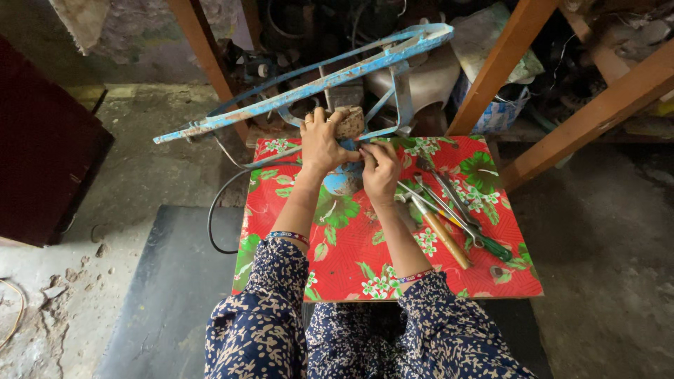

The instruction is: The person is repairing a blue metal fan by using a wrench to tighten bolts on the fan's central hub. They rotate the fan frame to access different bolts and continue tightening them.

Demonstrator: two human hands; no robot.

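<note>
A small table [351, 263] covered in red floral oilcloth is seen from above. A blue metal frame [309, 88], its paint chipped and rusted, is set at the table's far edge, with long bars running up and to the left beyond the tabletop.

The left hand [319, 144] is curled over a rounded brownish part [349, 121] at the middle of the frame; the fingers are wrapped over its top, and a ring is seen on one finger. The grip appears closed on that part.

The right hand [380, 172] is placed just beside the left, lower down, with its fingertips pinched together against the frame's blue hub [342, 182] (whether anything small is held between them cannot be told, since the fingers hide the spot).

A group of hand tools [449, 210] lies on the cloth to the right of the right hand: a wooden-handled tool [449, 242], a green-handled tool [495, 248] and several bare metal pieces, overlapping one another.

A black cable [217, 210] is looped off the table's left edge onto the concrete floor. Wooden beams [583, 123] are crossed at the upper right, with clutter behind them.
</note>
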